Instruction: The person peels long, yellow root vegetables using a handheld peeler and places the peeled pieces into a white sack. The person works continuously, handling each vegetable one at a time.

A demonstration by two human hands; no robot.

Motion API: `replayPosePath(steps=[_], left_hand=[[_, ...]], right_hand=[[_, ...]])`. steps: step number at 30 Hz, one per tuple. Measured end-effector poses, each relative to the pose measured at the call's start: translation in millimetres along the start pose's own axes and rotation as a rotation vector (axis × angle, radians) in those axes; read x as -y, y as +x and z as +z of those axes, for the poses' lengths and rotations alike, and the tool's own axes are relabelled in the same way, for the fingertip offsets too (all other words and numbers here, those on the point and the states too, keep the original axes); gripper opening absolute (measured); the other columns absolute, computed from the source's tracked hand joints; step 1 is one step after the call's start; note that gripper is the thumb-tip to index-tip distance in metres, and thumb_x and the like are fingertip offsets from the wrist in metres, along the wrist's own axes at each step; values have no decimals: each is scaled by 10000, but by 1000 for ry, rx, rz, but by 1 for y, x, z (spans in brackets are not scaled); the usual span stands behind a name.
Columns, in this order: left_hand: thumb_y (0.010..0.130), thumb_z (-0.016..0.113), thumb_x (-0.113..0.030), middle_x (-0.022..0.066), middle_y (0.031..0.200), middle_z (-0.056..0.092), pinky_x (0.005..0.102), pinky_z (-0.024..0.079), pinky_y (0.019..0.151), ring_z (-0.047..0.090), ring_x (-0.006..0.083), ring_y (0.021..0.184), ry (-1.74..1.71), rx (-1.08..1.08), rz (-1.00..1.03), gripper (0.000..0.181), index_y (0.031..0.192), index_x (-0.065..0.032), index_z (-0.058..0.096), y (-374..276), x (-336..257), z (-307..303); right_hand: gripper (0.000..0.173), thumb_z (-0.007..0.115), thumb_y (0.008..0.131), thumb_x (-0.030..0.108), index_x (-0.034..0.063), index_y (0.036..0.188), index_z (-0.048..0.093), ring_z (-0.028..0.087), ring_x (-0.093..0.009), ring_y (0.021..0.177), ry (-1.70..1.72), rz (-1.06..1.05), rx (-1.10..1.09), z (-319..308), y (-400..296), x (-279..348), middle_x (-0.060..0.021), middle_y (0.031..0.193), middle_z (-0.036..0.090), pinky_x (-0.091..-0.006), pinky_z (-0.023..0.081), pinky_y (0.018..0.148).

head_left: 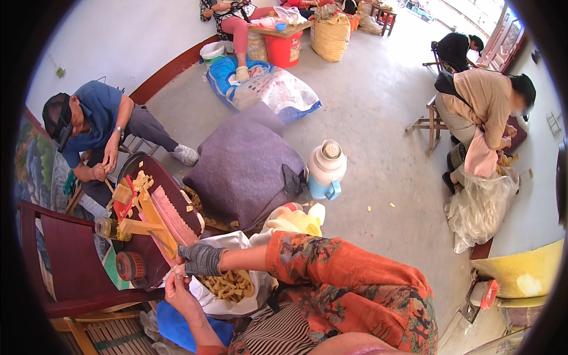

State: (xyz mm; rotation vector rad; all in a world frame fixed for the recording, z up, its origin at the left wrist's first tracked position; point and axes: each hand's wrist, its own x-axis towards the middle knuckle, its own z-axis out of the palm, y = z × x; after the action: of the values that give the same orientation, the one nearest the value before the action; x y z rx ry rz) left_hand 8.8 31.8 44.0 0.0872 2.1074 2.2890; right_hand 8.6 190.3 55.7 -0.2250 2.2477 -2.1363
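My bare left hand [181, 293] pinches a small pale piece [170, 271] at the front edge of a dark red table [177, 213]. Close against it, my right hand [195, 259], in a grey knitted fingerless glove, also closes its fingers at the piece, which they largely hide. Below both hands sits a white bag [239, 301] of pale yellow food-like strips [228, 285]. A wooden stand [142, 227] rises just beyond my fingers, beside a pink cloth with a zigzag edge [175, 213].
On the table are a glass jar [105, 228], a round red container [130, 266] and flat pale pieces [143, 182]. A co-worker [95, 120] sits across it. A purple cloth [248, 164] covers a heap beside a thermos flask [327, 168]. Another person [483, 102] bends at right.
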Motion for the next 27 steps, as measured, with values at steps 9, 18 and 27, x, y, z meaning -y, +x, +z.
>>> replayPosePath(steps=[9,18,27], left_hand=[[850,553,-73,11,704,528,195,409,550,452,66,571,-39,156,-50,69,864,-6,560,-7,-16,-16],[820,571,-44,9,652,515,193,441,541,412,50,506,194,144,20,45,801,-6,555,-18,-54,-37],[803,597,-36,13,720,534,197,404,543,459,57,571,405,116,29,58,817,19,586,-16,-45,-60]], right_hand=[[362,622,728,315,51,972,581,595,-270,661,-254,-40,466,12,8,-30,-132,770,619,-344,463,640],[268,583,736,287,30,808,555,590,-326,685,-707,-463,149,-4,-8,1,-154,726,588,-419,448,606],[298,599,735,316,76,913,603,602,-307,731,-312,-217,295,9,-9,-11,-136,806,619,-378,464,664]])
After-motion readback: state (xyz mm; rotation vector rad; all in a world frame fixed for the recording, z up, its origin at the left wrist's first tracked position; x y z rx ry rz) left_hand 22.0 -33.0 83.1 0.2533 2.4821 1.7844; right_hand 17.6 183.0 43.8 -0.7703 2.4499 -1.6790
